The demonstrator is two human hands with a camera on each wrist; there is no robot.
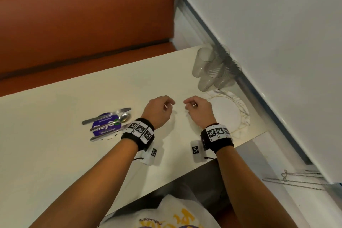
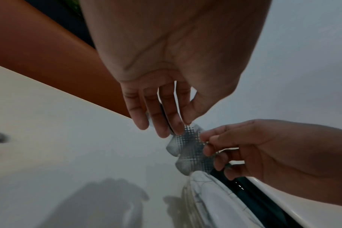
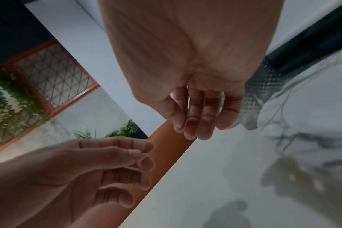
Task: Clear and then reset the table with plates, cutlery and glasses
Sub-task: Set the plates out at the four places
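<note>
Two empty hands, left (image 1: 159,111) and right (image 1: 199,112), fingers loosely curled, above table (image 1: 55,153); four glasses (image 1: 212,69), one plate (image 1: 226,114), three cutlery pieces (image 1: 109,123)

A round purple card coaster (image 1: 106,126) under the metal cutlery bears large white lettering, partly covered; only letters resembling "Cl" can be made out. Smaller lines are unreadable.

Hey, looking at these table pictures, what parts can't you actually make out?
- Glasses: head view, clear and overlapping, so their count is unsure.
- Cutlery: head view, the left wrist covers the ends of the lower pieces.
- Plate: head view, the right hand covers its left edge.
- Purple card text: too blurred, and crossed by cutlery.
- Left hand: whether it pinches anything is too small to tell.
</note>
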